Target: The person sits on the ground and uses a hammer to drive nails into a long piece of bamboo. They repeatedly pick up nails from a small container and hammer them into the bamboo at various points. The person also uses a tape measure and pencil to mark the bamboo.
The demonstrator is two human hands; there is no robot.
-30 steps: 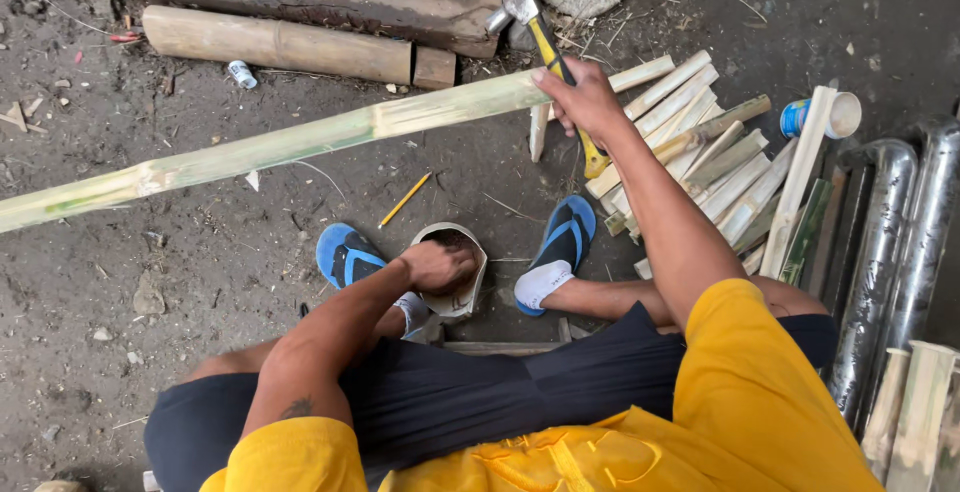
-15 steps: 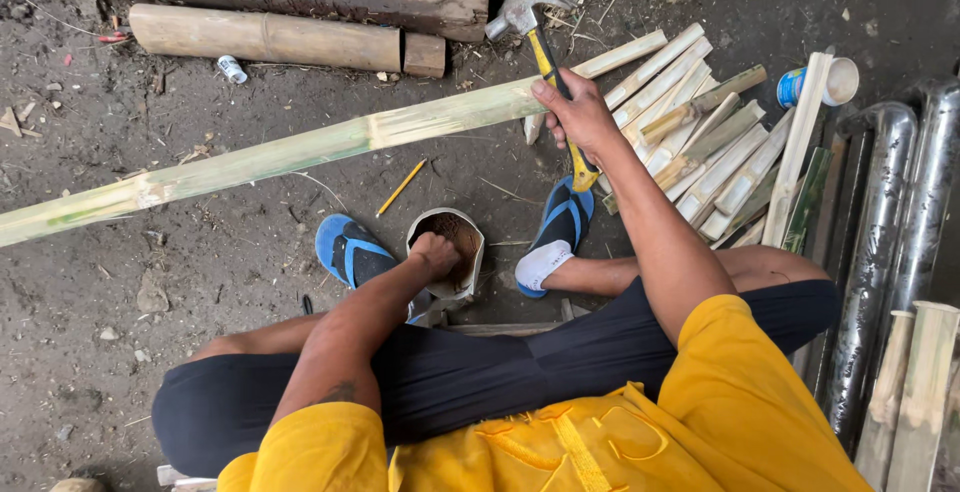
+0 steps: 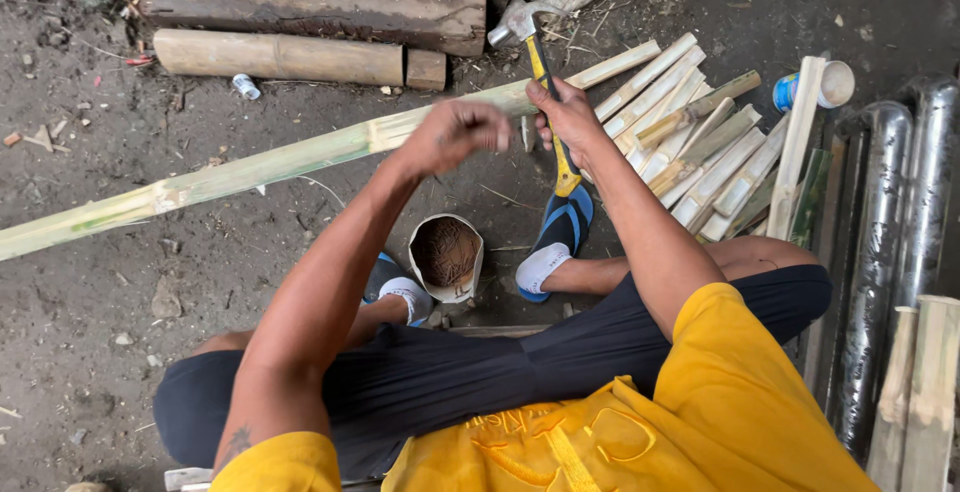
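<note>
Bamboo pole (image 3: 260, 167), long and pale green with yellowish bands at its joints, lies slantwise across the dirt ground (image 3: 100, 312), running from the lower left up toward the stack of cut slats. Those split bamboo slats (image 3: 690, 142) lie fanned out at the right, pale on their cut faces. Beyond the pole, thick grey logs (image 3: 320, 7) and a shorter round log (image 3: 275, 57) lie side by side.

Between the person's sandalled feet stands a small pale container (image 3: 445, 257), open at the top and filled with something dark brown and fine; what it is cannot be told. A blue-and-white cup (image 3: 825, 87) lies on its side near the slats, its contents out of sight.

The right hand (image 3: 570, 117) rests on the pole's upper stretch, its grip closed around the yellow-and-black handle of a claw hammer (image 3: 535, 47), whose steel head points away past the pole. The left hand (image 3: 455, 137) hovers just above the pole, beside the right, blurred, fingers curled inward; whether it pinches anything I cannot tell.
</note>
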